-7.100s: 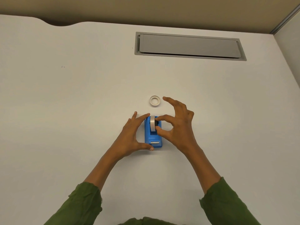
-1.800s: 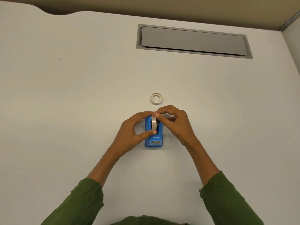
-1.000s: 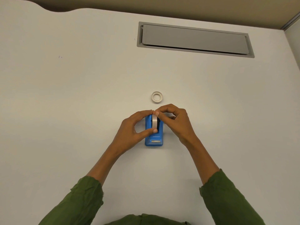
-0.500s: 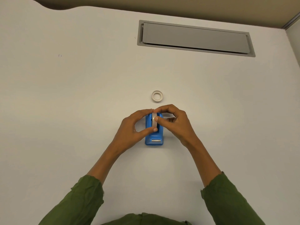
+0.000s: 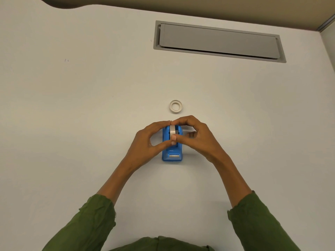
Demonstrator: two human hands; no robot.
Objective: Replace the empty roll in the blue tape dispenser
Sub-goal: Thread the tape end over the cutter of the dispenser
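Observation:
The blue tape dispenser (image 5: 172,153) stands on the white table (image 5: 72,124), its metal cutter toward me. A white tape roll (image 5: 172,130) sits upright in its cradle. My left hand (image 5: 145,144) curls around the roll from the left, thumb and forefinger touching its edge. My right hand (image 5: 197,137) grips the roll from the right, thumb pressed on its front face. Both hands' fingertips meet over the top of the roll. A small white ring, a roll core (image 5: 175,106), lies flat on the table just beyond the dispenser.
A grey rectangular cable hatch (image 5: 218,41) is set into the table at the back right. The table's far edge curves at the upper left. Green sleeves cover both forearms near the bottom of the view.
My right thumb has slid down the front of the roll toward the left thumb. The dispenser and the core on the table have not moved.

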